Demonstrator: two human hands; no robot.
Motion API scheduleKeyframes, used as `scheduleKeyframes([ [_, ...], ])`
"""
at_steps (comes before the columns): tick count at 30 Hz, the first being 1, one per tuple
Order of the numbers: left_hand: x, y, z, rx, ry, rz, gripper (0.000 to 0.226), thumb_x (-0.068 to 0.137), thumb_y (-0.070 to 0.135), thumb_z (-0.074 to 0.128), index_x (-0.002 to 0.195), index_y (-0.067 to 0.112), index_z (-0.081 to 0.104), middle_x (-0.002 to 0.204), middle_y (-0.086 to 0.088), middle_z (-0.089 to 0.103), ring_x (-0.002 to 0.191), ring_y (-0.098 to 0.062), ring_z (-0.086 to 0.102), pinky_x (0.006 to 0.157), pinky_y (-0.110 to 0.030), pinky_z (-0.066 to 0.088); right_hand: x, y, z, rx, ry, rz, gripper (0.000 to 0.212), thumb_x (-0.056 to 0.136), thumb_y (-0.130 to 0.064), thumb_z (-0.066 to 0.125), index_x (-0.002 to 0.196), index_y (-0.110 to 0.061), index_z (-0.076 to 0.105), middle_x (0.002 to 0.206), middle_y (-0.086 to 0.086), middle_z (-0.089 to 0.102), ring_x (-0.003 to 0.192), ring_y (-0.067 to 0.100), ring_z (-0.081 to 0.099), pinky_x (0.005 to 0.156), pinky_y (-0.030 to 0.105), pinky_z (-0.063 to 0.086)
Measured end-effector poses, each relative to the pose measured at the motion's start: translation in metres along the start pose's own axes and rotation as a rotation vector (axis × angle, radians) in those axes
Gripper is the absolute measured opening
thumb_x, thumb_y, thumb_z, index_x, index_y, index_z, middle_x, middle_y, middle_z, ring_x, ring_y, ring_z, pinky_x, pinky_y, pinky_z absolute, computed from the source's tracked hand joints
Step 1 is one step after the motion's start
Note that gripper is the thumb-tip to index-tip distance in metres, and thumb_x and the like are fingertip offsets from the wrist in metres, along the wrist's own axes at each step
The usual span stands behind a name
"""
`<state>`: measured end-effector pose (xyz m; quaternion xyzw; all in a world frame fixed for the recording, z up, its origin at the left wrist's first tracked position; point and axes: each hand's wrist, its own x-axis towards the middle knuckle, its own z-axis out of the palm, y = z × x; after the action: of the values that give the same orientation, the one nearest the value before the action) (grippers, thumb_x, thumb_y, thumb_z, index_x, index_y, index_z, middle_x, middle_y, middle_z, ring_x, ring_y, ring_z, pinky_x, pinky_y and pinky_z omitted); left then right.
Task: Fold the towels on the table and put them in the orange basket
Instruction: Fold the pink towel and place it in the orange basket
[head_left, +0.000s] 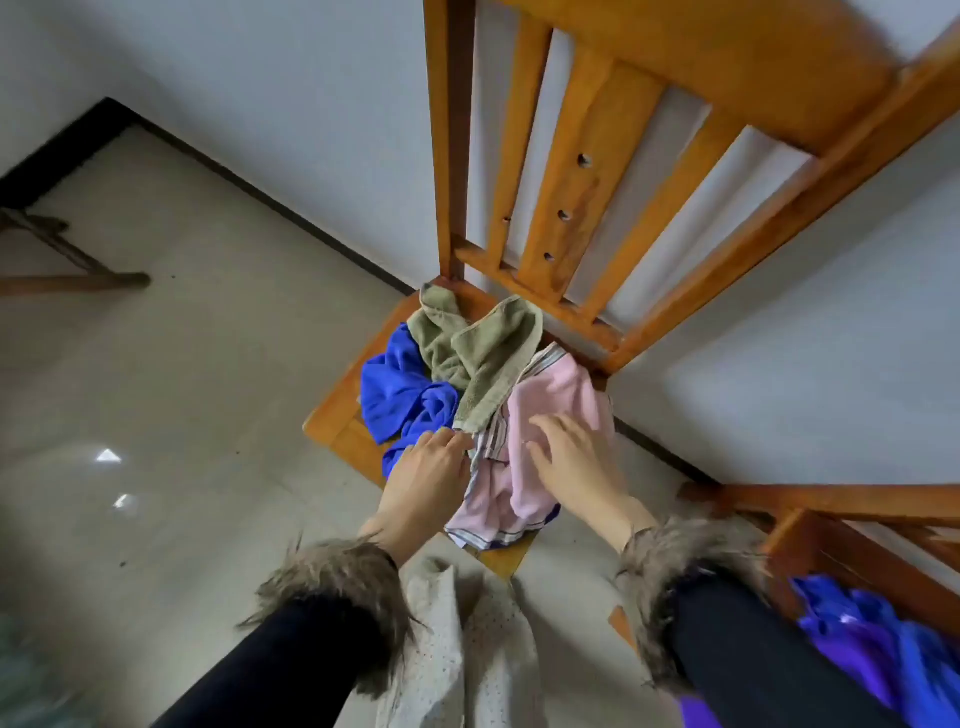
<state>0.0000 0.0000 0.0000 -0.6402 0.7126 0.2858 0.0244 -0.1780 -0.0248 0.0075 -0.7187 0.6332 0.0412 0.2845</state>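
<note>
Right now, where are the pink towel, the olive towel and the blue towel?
pink towel (558, 395): head view, upper flat part.
olive towel (493, 358): head view, middle fold.
blue towel (395, 395): head view, bunched centre.

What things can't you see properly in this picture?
Head view only:
- Left hand fingertips: tucked into the towels, so its grip is unclear.
- Blue towel: partly under the green towel.
- Orange basket: not in view.
- Purple cloth: blurred, cut off by the right edge.

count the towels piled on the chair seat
3. The blue towel lies at the left, the green towel is draped over the middle toward the backrest, and the pink towel lies at the right under both hands. More may be hidden underneath.
</note>
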Motion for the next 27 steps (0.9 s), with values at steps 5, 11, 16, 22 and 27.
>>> scheduleKeyframes([
  [5,0.029,-0.019,0.059,-0.018,0.076,0.044,0.042,0.085,0.036,0.033,0.082,0.011,0.067,0.075,-0.005,0.058,0.066,-0.028,0.057,0.052,-0.035,0.044,0.041,0.011,0.057,0.048,-0.037,-0.106,0.046,0.093,-0.017,0.05,0.138,-0.015,0.041,0.134,0.007,0.043,0.123,0.024,0.04,0.102,0.03,0.031],
  [11,0.04,-0.018,0.076,-0.292,0.149,-0.283,0.02,0.088,0.025,0.056,0.097,0.007,0.057,0.086,-0.008,0.058,0.084,-0.029,0.052,0.073,-0.043,0.043,0.055,0.025,0.085,0.042,0.013,-0.09,0.047,0.086,-0.011,0.058,0.132,-0.012,0.049,0.129,0.012,0.047,0.114,0.033,0.046,0.096,0.045,0.04],
  [16,0.038,-0.008,0.06,-0.558,0.126,-0.357,0.007,0.084,0.019,0.061,0.078,0.016,0.063,0.075,0.005,0.058,0.079,-0.022,0.057,0.081,-0.042,0.046,0.053,0.017,0.069,0.032,0.121,-0.199,0.037,0.084,-0.014,0.061,0.12,-0.01,0.059,0.12,0.011,0.057,0.104,0.032,0.056,0.084,0.047,0.049],
  [22,0.02,0.015,-0.004,-0.62,0.173,-0.091,0.008,0.089,0.016,0.059,0.091,0.009,0.063,0.081,0.003,0.061,0.075,-0.01,0.055,0.066,-0.006,0.037,0.044,-0.005,0.017,0.269,0.05,-0.306,0.029,0.079,-0.016,0.047,0.09,-0.007,0.073,0.109,0.011,0.067,0.105,0.028,0.055,0.095,0.032,0.037],
  [27,-0.002,0.039,-0.081,-0.607,0.196,0.033,0.013,0.09,0.015,0.057,0.096,0.006,0.064,0.087,-0.002,0.065,0.079,-0.014,0.058,0.068,-0.014,0.042,0.022,-0.013,-0.055,0.239,0.152,-0.292,0.026,0.076,-0.029,0.053,0.069,-0.006,0.064,0.072,0.006,0.065,0.076,0.025,0.059,0.071,0.031,0.04],
])
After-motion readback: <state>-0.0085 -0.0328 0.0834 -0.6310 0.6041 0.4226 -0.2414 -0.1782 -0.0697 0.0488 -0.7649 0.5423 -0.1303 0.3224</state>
